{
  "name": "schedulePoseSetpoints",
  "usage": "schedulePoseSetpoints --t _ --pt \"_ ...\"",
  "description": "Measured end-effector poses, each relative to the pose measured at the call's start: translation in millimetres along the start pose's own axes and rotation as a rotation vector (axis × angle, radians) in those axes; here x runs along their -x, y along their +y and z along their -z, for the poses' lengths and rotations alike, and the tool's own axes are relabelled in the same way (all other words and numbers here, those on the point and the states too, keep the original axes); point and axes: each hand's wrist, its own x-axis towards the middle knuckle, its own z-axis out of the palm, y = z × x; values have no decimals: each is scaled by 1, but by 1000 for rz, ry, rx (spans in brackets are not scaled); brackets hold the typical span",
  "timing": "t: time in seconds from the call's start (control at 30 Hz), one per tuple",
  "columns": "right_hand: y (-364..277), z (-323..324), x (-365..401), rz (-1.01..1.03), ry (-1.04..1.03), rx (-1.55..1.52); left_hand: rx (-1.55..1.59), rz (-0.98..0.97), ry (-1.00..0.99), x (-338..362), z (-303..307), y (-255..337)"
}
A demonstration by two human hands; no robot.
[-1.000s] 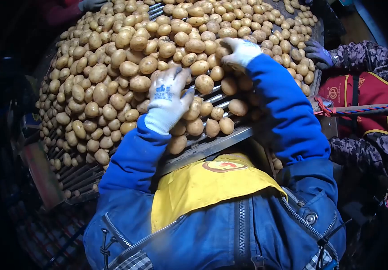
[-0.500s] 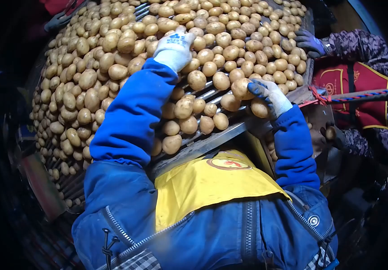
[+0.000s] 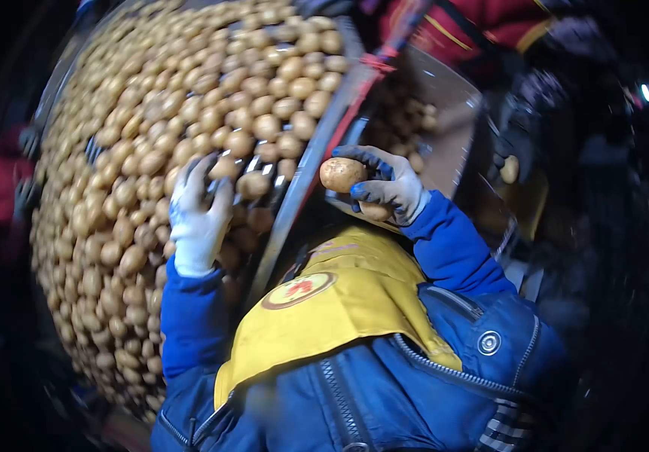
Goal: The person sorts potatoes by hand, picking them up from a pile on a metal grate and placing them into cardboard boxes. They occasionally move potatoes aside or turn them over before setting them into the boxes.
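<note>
My right hand (image 3: 384, 184), in a white glove with blue fingertips, grips a tan potato (image 3: 342, 174) and a second one under the palm, just off the right edge of the roller table (image 3: 305, 169). My left hand (image 3: 198, 215), also gloved, rests on the heap of potatoes (image 3: 158, 143) near the table's near edge, its fingers curled over one potato (image 3: 226, 167). Blue sleeves and a yellow apron fill the lower part of the view.
Behind my right hand a metal chute or bin (image 3: 445, 128) holds several potatoes. A person in a red apron (image 3: 482, 22) stands at the top right. Another person's red sleeve (image 3: 4, 181) shows at the dark left edge. The picture is blurred.
My view has swung right and tilted. My right hand has lifted potatoes off the table toward the bin. My left hand has drawn back from the far heap to the near edge.
</note>
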Motion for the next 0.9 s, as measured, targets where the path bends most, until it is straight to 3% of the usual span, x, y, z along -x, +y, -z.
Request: schedulePoseSetpoints --t 0.07,0.17,0.23,0.3,0.37,0.4,0.47,0.57,0.6,0.67,0.73,0.8,0.9 --pt "-14 26 43 89 127 94 129 113 -93 3 -10 13" --pt "-21 70 105 277 240 -91 163 22 -72 1 -31 11" --pt "-4 136 148 431 567 136 202 146 -118 -1 -39 16" --pt "-14 163 187 380 776 223 218 207 -150 -2 -45 22" --pt "-6 225 197 461 1007 530 91 -64 -45 -2 -53 24" --pt "-14 234 199 285 1093 807 193 54 -61 1 -58 24" --pt "-22 250 200 60 1306 1637 147 20 -62 3 -56 30" --pt "-29 239 172 408 1050 1163 98 38 -19 12 -51 26" --pt "-29 214 155 346 936 1025 82 13 15 17 -46 26" --pt "-25 150 117 420 663 1179 94 160 39 31 -34 26" --pt "-17 96 74 654 316 1310 -168 84 96 50 -18 18" --pt "1 60 29 788 70 1296 -315 183 124 76 2 12" --pt "20 -5 -22 834 -282 1537 -543 263 72 122 26 0"
